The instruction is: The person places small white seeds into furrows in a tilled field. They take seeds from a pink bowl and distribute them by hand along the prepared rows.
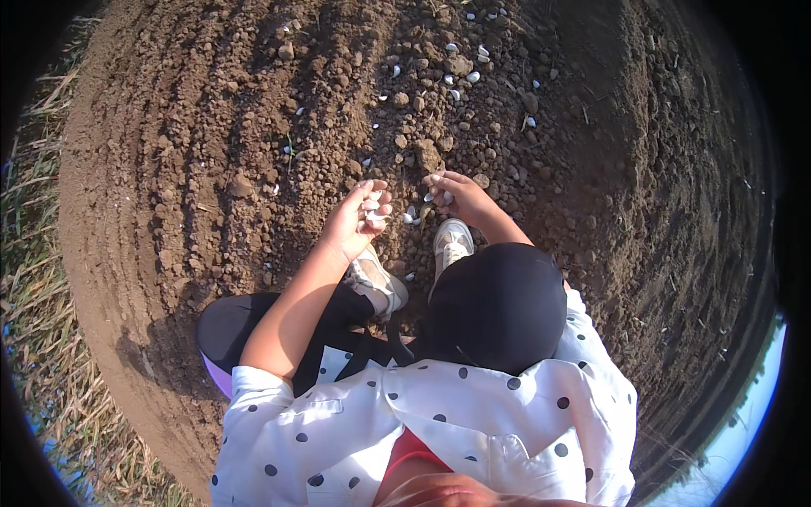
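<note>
My left hand [351, 222] is cupped palm up around several pale garlic cloves [372, 212], held above the soil over one shoe. Low over the ground in front of the other shoe, my right hand [466, 195] has its fingers bent beside a large clod [427, 154]. A whitish clove [448, 198] shows within its curled fingers; what its fingertips touch is unclear. Between the two hands, a few loose cloves [408, 217] lie on the earth. Farther ahead, more cloves [473, 77] are scattered across the loose brown soil [342, 95].
Light-coloured shoes [453, 241] stand close behind the hands, and a dark-clad knee [500, 304] rises beside the right forearm. Furrowed earth [190, 127] runs along the left, bordered by dry grass [38, 222]. Shadow covers the soil to the right [589, 158]. A small green sprout [290, 149] stands ahead.
</note>
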Demonstrator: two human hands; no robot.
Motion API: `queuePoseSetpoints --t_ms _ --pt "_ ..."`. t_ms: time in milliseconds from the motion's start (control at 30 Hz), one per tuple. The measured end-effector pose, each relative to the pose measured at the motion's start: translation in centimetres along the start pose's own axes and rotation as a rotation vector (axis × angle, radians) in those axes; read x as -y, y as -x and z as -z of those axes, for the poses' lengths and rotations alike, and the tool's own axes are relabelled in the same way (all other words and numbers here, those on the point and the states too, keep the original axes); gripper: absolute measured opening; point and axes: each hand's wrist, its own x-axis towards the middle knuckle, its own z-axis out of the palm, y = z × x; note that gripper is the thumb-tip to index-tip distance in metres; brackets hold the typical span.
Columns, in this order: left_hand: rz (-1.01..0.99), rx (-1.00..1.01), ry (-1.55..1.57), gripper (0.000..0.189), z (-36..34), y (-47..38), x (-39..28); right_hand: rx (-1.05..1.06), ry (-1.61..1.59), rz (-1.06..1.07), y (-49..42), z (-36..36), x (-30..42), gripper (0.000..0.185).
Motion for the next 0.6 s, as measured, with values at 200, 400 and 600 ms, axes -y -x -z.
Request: queuePoseSetpoints --t_ms 200,400,600 --pt "-0.072 -0.013 -0.011 0.021 -1.5 0.3 0.1 0.206 -0.005 -0.102 0.7 -3.2 0.2 0.024" --pt "-0.083 0.057 -0.075 0.020 -2.0 1.8 -1.0 0.081 -0.299 0.051 1.5 -1.6 0.9 0.020" --pt "-0.094 0.055 -0.022 0.017 -1.4 3.3 -2.8 0.185 -0.203 0.192 3.0 0.2 4.6 0.032"
